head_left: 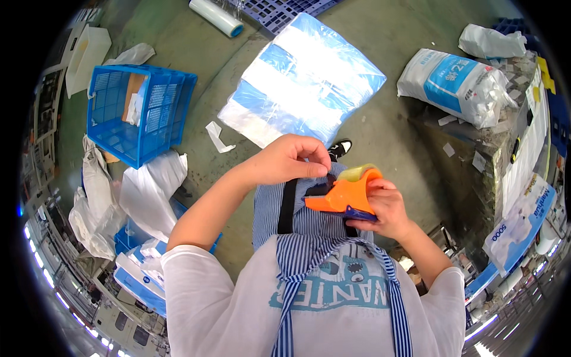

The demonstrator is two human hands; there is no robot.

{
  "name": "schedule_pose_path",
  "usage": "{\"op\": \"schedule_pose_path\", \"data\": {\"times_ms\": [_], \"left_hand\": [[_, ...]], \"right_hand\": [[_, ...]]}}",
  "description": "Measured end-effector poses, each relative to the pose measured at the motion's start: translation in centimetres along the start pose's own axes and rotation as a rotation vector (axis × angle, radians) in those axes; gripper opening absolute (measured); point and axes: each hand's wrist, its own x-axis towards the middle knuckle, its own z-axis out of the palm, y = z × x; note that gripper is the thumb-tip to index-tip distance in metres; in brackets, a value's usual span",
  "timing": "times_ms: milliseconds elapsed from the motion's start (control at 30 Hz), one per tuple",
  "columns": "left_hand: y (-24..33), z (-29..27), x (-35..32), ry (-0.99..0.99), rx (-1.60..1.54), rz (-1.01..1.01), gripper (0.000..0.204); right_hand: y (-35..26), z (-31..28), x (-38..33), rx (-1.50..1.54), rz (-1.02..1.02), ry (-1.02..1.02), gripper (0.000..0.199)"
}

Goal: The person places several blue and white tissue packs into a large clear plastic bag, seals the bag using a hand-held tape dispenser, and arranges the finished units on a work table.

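In front of my body, my right hand [388, 209] grips an orange tape dispenser [339, 195] with a dark blue handle part. A roll of yellowish clear tape [355, 172] sits in it. Just left of the dispenser's front is my left hand [292, 159], its fingers curled and thumb pressed to the fingertips; whatever lies between them is too small to make out. Beyond both hands, a large block wrapped in clear film [309, 77], with blue and white sides, stands on the floor.
A blue plastic crate [169, 113] lies to the left, with white sacks [151, 184] below it. On the right, a blue-and-white bag [455, 86] rests on a littered surface. A film roll [215, 18] and a purple pallet [279, 13] are at the far side. A white scrap [219, 138] lies on the floor.
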Motion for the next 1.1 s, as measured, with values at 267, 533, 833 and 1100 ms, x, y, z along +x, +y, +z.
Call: {"op": "schedule_pose_path", "data": {"times_ms": [267,533,833,1100], "left_hand": [[-0.6,-5.0,-2.7,0.287,0.237,-0.016,0.003],[0.6,-26.3,-7.0,0.753,0.190,-0.119,0.006],[-8.4,-32.4,0.6,0.756,0.172,-0.103,0.018],[-13.3,-31.7,4.8,0.927,0.280,-0.072,0.022]], "right_hand": [[-1.6,1.9,5.7,0.196,0.401,-0.213,0.035],[2.8,3.8,8.0,0.395,0.878,-0.383,0.025],[2.3,3.9,12.1,0.274,1.014,-0.381,0.030],[1.8,4.8,12.4,0.232,1.006,-0.368,0.021]]}}
